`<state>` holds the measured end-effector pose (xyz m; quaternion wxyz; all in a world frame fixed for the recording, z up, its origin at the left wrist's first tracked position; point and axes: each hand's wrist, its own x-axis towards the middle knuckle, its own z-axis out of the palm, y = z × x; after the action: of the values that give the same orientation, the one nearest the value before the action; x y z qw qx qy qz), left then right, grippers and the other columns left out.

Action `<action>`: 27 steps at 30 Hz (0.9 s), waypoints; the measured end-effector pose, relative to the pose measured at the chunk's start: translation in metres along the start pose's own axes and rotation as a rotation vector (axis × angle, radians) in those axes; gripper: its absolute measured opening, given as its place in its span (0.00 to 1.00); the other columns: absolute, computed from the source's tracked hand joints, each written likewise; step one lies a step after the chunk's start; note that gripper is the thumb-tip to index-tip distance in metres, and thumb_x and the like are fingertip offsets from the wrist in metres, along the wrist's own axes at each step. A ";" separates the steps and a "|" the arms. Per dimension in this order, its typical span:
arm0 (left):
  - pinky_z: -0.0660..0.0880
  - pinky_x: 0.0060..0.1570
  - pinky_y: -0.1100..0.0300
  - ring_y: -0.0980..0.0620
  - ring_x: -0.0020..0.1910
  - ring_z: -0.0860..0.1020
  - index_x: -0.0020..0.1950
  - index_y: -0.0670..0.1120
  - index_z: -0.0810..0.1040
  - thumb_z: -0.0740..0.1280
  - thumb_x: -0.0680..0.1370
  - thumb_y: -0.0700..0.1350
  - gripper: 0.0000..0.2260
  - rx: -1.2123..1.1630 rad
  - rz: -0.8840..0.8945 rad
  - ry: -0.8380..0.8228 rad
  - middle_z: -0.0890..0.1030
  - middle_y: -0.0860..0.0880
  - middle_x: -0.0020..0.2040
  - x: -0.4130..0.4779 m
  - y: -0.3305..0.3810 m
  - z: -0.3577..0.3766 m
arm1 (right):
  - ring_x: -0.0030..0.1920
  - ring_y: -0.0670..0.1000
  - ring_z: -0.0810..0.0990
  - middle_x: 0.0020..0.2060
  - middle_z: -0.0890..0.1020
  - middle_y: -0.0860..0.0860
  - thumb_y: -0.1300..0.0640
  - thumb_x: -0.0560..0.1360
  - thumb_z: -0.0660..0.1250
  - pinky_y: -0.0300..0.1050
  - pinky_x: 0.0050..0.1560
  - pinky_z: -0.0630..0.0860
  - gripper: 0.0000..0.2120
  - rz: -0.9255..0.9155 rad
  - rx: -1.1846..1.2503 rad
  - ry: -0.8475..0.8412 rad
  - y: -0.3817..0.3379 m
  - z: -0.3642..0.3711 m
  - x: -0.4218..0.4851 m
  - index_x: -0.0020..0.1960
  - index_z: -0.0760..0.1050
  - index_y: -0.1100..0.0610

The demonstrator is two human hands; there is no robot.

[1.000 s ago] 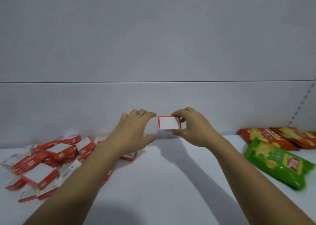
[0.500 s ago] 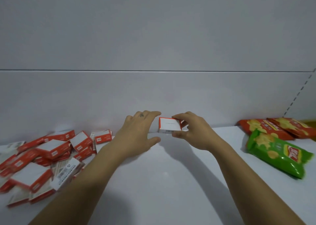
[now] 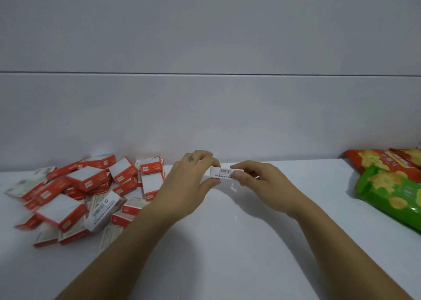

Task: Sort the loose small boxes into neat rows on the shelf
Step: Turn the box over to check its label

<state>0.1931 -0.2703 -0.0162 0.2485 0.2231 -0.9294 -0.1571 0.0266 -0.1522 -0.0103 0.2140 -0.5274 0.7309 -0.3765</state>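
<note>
One small white box with a barcode side facing me is held between both hands near the back of the white shelf. My left hand grips its left end with thumb and fingers. My right hand pinches its right end. The box sits low, close to the shelf surface and the back wall; whether it touches the shelf is hidden by my fingers. A loose heap of several red-and-white small boxes lies jumbled on the left of the shelf.
Chip bags lie at the right: a green one in front and red ones behind it. The grey back wall rises right behind the hands. Bare shelf stretches between heap and bags.
The box has turned from its red-framed white face to its barcode side and has come lower toward the shelf. My left hand has closed onto it. The view has tilted down.
</note>
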 end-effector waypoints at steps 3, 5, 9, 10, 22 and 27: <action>0.65 0.52 0.69 0.58 0.55 0.69 0.57 0.52 0.74 0.66 0.78 0.46 0.09 -0.111 -0.048 0.035 0.75 0.58 0.57 -0.009 -0.003 0.004 | 0.44 0.46 0.79 0.41 0.83 0.45 0.46 0.79 0.61 0.44 0.50 0.74 0.10 0.002 0.062 0.003 0.000 0.008 -0.005 0.52 0.80 0.46; 0.66 0.48 0.70 0.59 0.51 0.71 0.56 0.52 0.74 0.66 0.78 0.45 0.08 -0.184 -0.095 0.052 0.75 0.58 0.51 -0.013 -0.004 0.007 | 0.44 0.48 0.80 0.40 0.83 0.46 0.46 0.80 0.60 0.48 0.51 0.75 0.11 0.000 0.074 0.017 -0.001 0.013 -0.006 0.51 0.80 0.47; 0.71 0.46 0.62 0.56 0.46 0.75 0.53 0.51 0.75 0.66 0.78 0.44 0.05 -0.245 -0.100 0.054 0.78 0.56 0.47 -0.017 -0.008 0.008 | 0.43 0.53 0.79 0.37 0.81 0.48 0.44 0.80 0.56 0.57 0.53 0.76 0.17 0.017 0.136 0.022 -0.002 0.019 -0.007 0.46 0.80 0.51; 0.71 0.45 0.65 0.56 0.46 0.76 0.53 0.50 0.75 0.66 0.78 0.44 0.05 -0.265 -0.105 0.058 0.79 0.56 0.47 -0.017 -0.008 0.008 | 0.43 0.53 0.80 0.36 0.81 0.48 0.43 0.80 0.55 0.57 0.53 0.76 0.19 0.027 0.163 0.023 -0.002 0.020 -0.007 0.45 0.80 0.52; 0.77 0.39 0.63 0.57 0.41 0.80 0.52 0.58 0.73 0.64 0.79 0.47 0.05 -0.617 -0.297 0.076 0.80 0.53 0.39 -0.017 0.001 0.013 | 0.42 0.48 0.83 0.45 0.83 0.57 0.56 0.80 0.63 0.49 0.49 0.81 0.10 0.066 0.430 0.136 -0.005 0.027 -0.005 0.60 0.77 0.52; 0.80 0.46 0.48 0.52 0.45 0.82 0.52 0.58 0.75 0.63 0.80 0.49 0.05 -0.689 -0.352 0.094 0.84 0.52 0.44 -0.018 0.000 0.015 | 0.37 0.49 0.83 0.43 0.83 0.56 0.57 0.79 0.64 0.45 0.45 0.81 0.09 0.040 0.461 0.158 -0.007 0.028 -0.007 0.57 0.79 0.51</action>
<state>0.1989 -0.2590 -0.0355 0.3203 0.2895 -0.7572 -0.4901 0.0534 -0.1561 -0.0228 0.2783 -0.4190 0.6503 -0.5693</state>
